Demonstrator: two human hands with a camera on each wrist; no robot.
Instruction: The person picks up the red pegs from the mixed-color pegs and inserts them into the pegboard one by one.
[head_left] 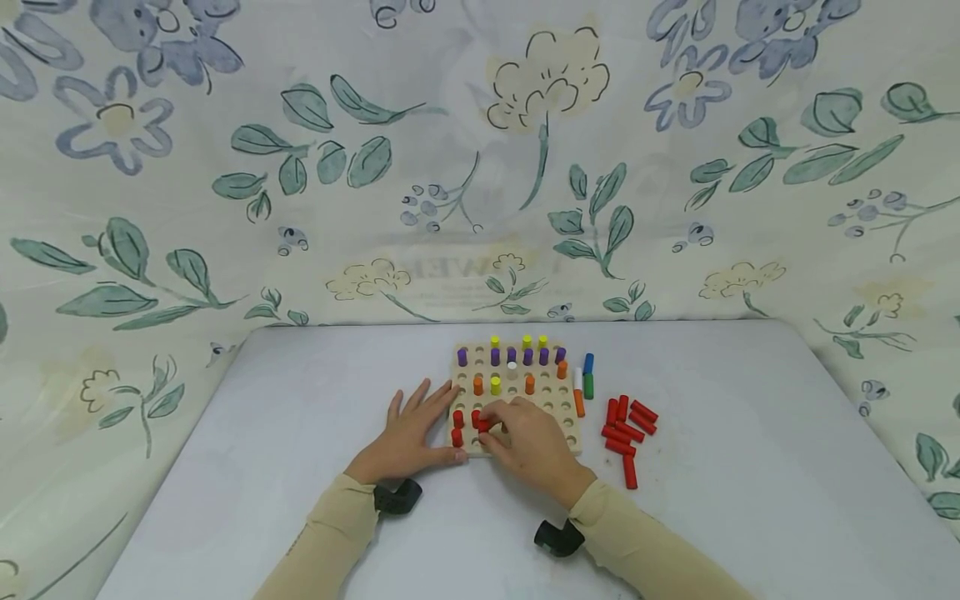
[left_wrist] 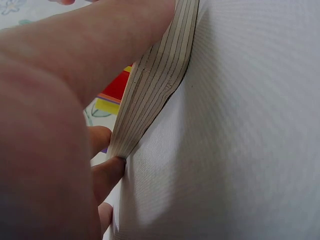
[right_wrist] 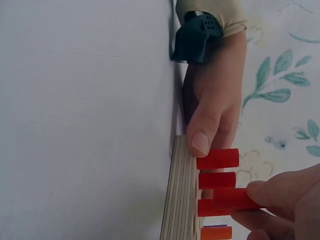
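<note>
My right hand (head_left: 536, 446) pinches a red peg (right_wrist: 232, 198) between thumb and fingers over the front left of a wooden pegboard (head_left: 557, 398). In the right wrist view the peg stands upright to the board; whether its lower end is in a hole I cannot tell. Several red pegs (head_left: 457, 437) stand in that corner. My left hand (head_left: 405, 437) lies spread beside the board, fingertips touching its left edge and thumb at the front corner. Farther back, purple pegs (head_left: 495, 357), yellow pegs (head_left: 527, 342), orange pegs (head_left: 530, 384) and a white peg (head_left: 512, 368) stand in holes.
Several loose red pegs (head_left: 619, 446) lie in a scattered group right of the board. Close to its right edge lie a blue peg (head_left: 588, 363), a green peg (head_left: 588, 387), a white peg (head_left: 577, 379) and an orange peg (head_left: 579, 403). A flowered cloth (head_left: 450, 283) hangs behind the white table (head_left: 300, 400).
</note>
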